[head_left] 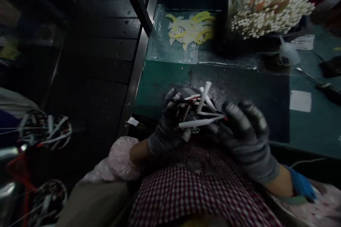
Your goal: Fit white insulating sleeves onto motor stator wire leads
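Note:
Both my hands wear grey gloves and meet just above my lap, at the near edge of the green workbench (160, 81). My left hand (167, 127) is closed around a dark wound coil part (190, 108) with red wires and several white sleeve tubes sticking out of it. My right hand (246, 131) grips the same part from the right, fingers curled, pinching the end of one white tube (202, 122). A red-and-white checked apron (194, 191) lies below my hands.
A clear bag of white tubes (269, 7) stands at the back right. Yellow and white paper cut-outs (191, 30) lie on a plastic sheet. A small squeeze bottle (289, 53) and a screwdriver (319, 85) sit at the right. Similar wound coil parts (45, 131) are stacked at left.

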`<act>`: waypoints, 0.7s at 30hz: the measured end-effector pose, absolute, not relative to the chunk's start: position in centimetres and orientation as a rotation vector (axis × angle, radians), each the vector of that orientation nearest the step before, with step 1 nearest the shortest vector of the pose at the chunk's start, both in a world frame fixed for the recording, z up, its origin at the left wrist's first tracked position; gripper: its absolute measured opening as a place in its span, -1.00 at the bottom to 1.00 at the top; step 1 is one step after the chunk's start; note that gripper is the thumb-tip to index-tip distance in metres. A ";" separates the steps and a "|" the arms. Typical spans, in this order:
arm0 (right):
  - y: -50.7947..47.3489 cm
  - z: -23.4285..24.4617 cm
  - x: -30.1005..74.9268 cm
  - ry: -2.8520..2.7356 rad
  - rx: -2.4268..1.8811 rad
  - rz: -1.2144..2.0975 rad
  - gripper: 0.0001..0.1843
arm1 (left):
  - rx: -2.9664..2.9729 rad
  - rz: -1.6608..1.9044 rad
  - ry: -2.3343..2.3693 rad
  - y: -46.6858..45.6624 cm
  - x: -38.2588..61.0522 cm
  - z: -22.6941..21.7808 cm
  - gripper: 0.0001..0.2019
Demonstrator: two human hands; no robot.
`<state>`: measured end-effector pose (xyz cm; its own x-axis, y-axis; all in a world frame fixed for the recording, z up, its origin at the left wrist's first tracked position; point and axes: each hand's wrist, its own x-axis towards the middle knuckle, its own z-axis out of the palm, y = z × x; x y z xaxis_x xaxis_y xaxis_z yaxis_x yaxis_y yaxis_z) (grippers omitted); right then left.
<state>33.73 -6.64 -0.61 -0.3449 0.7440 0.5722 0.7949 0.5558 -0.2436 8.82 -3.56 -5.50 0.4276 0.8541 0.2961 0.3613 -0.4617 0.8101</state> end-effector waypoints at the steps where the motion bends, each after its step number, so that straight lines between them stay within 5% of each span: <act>1: -6.2 -0.8 34.2 -2.135 -1.298 -0.095 -0.58 | 2.064 0.996 0.979 -3.0 9.4 -5.1 -0.06; 9: -2.8 -4.2 35.9 -2.170 -1.183 0.071 -0.30 | 2.382 0.882 0.783 0.0 10.6 -2.3 -0.11; 14: -2.7 -4.3 35.8 -2.176 -1.269 0.191 -0.30 | 2.379 0.849 0.745 0.8 10.0 -2.3 -0.04; 21: -3.5 -2.4 34.3 -2.287 -1.267 -0.055 -0.47 | 2.036 1.074 0.976 -1.9 11.7 -3.7 -0.08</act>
